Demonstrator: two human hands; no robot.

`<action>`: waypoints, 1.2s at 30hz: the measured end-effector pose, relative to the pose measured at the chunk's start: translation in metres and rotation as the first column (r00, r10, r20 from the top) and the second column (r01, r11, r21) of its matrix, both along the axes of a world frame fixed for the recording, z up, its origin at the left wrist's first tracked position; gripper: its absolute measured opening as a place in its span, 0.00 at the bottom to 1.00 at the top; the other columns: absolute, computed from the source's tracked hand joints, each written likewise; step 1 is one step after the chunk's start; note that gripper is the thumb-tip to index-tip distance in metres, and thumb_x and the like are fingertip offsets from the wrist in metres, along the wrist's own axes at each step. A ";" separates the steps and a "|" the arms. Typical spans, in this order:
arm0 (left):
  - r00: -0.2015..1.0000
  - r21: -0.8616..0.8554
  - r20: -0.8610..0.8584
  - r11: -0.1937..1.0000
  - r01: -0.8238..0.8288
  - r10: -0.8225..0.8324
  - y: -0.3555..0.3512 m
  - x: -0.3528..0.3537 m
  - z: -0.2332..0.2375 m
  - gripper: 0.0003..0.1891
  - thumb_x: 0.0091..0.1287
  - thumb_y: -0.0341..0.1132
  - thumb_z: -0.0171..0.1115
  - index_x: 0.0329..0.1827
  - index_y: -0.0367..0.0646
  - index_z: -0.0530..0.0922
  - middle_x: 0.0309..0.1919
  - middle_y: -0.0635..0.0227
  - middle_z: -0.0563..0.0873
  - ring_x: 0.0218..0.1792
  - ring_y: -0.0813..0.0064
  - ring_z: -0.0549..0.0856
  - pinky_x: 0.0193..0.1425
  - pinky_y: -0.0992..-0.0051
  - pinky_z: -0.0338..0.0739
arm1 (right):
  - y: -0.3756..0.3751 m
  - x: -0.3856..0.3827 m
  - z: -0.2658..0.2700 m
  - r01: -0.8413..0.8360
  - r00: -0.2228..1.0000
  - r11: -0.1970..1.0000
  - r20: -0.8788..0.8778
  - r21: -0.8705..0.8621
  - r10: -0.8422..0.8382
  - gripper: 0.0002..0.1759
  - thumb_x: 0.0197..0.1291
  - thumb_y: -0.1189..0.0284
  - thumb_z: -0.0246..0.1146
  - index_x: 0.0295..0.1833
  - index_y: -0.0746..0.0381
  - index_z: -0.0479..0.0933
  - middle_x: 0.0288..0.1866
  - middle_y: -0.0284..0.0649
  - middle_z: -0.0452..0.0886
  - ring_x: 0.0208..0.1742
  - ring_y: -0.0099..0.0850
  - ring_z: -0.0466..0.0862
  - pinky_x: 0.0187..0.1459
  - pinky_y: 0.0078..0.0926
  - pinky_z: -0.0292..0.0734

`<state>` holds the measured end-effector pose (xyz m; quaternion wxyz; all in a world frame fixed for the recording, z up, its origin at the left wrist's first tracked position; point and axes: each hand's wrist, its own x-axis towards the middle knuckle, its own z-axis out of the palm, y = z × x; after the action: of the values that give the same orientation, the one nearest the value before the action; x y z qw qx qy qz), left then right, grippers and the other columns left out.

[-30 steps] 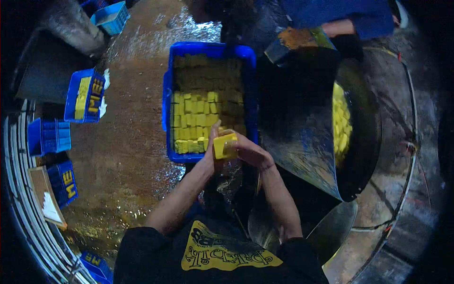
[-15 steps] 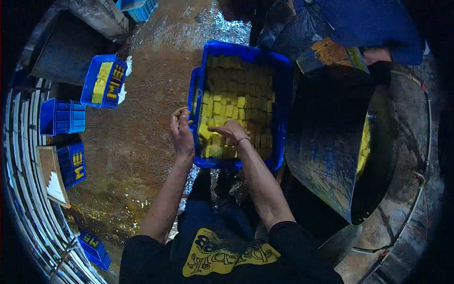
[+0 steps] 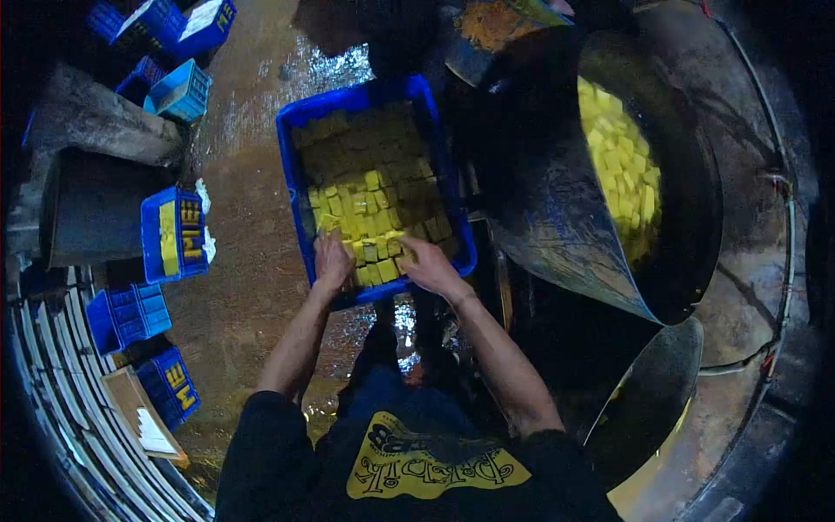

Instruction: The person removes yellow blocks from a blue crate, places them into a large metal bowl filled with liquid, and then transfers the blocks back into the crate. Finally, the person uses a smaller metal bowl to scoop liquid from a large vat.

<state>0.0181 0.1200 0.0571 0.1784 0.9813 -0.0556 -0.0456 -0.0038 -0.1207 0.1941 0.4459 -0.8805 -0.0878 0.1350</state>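
A large blue crate (image 3: 290, 187) in the middle of the view holds rows of yellow blocks (image 3: 372, 207), the upper and right ones in shadow. At the crate's lower left, my left hand (image 3: 333, 261) rests with its fingertips on the blocks. My right hand (image 3: 428, 266) reaches in at the lower right, its fingers on the near rows of blocks. Both hands are closed around the ends of the same near row, though the exact grip at the fingertips is hard to make out.
On the right stands a big dark pan (image 3: 687, 200) with many yellow blocks inside, beside a curved metal sheet (image 3: 578, 209). Blue crates (image 3: 162, 237) line the left, near stacked pale slats (image 3: 65, 374). The floor (image 3: 248, 157) is wet.
The view has shifted, showing more of the pan and its blocks. My left hand has come from outside the crate onto the blocks, and my right hand has moved to the near right of them.
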 end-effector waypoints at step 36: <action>0.819 -0.234 -0.338 0.801 -0.550 0.464 -0.036 -0.062 0.094 0.32 0.47 0.28 0.65 0.56 0.27 0.64 0.54 0.39 0.69 0.54 0.47 0.72 0.56 0.59 0.69 | 0.140 0.067 -0.010 -0.387 0.916 0.874 -0.234 -0.293 0.327 0.28 0.57 0.49 0.56 0.52 0.61 0.76 0.47 0.56 0.75 0.53 0.49 0.73 0.52 0.46 0.68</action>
<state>-0.0438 0.0835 0.1515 0.3472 0.9020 0.2288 -0.1160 0.0629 0.0192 0.1836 0.2638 -0.8958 -0.1852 0.3059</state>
